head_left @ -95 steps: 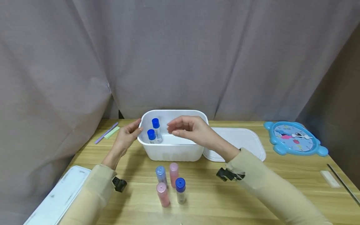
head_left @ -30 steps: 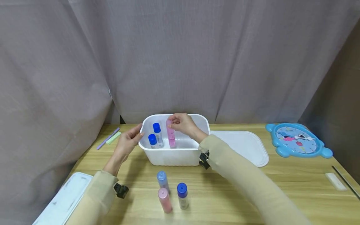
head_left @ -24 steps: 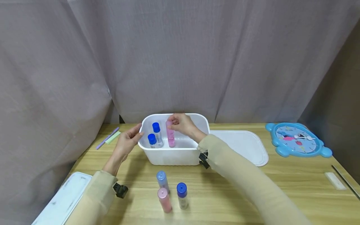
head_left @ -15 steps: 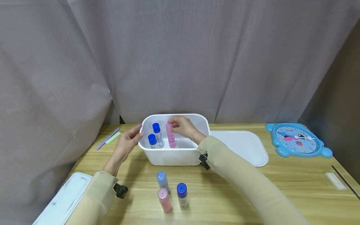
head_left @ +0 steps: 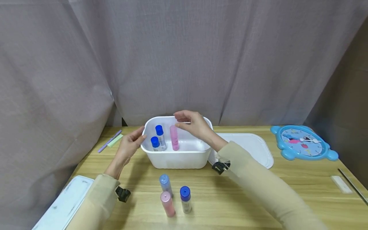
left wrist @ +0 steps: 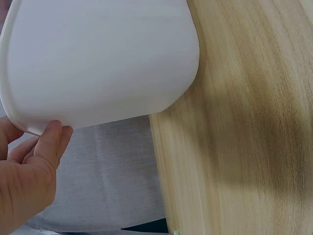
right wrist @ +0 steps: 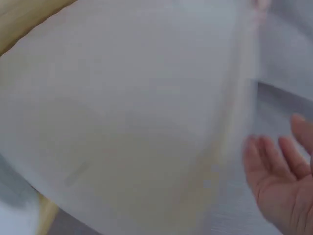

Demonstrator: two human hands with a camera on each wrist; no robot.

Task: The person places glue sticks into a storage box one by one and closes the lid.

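On the wooden table (head_left: 258,191), both grips open (no labels legible): left hand (head_left: 129,145) touching tub (head_left: 178,158).

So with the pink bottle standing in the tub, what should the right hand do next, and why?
Probably reach down for one of the three bottles on the table. The right hand is open above the white tub, the pink bottle stands free inside, and the left hand steadies the rim.
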